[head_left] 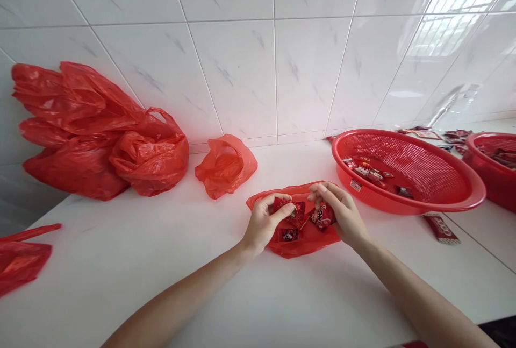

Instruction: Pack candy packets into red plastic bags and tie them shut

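My left hand [264, 224] is closed on a shiny red wrapped snack packet [297, 211], its thumb pressed on top. The fingers of my right hand [342, 211] curl over another red packet [322, 216] with white print, which lies against the palm. Both hands are over the spread mouth of a thin red plastic bag [300, 251] on the white counter. Inside that bag, below my left hand's packet, rests a small dark red packet [288, 235]. The bag's far edge is partly hidden by my hands.
Right of my hands stands a red perforated basket [415, 160] with several packets inside; a second red basket [484, 165] is beyond. A dark red wrapper [441, 228] lies in front. Crumpled bag [226, 165] and filled red bags [100, 138] sit along the tiled wall.
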A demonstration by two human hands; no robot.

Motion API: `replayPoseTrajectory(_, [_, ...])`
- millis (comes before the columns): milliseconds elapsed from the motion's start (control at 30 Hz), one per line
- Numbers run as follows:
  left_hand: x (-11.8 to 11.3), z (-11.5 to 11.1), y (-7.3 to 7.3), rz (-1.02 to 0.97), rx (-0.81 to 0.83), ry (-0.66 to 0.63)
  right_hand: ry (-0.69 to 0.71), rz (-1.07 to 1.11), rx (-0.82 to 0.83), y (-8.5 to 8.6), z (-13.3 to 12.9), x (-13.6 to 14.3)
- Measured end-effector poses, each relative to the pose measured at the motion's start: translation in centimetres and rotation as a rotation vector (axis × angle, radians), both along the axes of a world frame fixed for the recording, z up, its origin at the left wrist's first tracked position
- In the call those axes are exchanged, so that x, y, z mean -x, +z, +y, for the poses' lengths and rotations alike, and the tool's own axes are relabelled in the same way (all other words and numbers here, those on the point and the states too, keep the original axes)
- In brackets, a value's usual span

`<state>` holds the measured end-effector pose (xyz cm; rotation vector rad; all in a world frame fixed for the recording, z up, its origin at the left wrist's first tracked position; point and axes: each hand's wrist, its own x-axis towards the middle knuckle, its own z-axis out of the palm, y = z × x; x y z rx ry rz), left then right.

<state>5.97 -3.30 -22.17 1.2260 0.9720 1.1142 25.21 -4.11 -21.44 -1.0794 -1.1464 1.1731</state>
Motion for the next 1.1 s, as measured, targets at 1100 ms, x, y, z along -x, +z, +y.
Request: replayPoseTrajectory(1100, [0.5, -0.1, 2.4, -0.067, -0.015, -0.079, 0.157, -0.041, -0.008, 0.4, -1.2, 1.2])
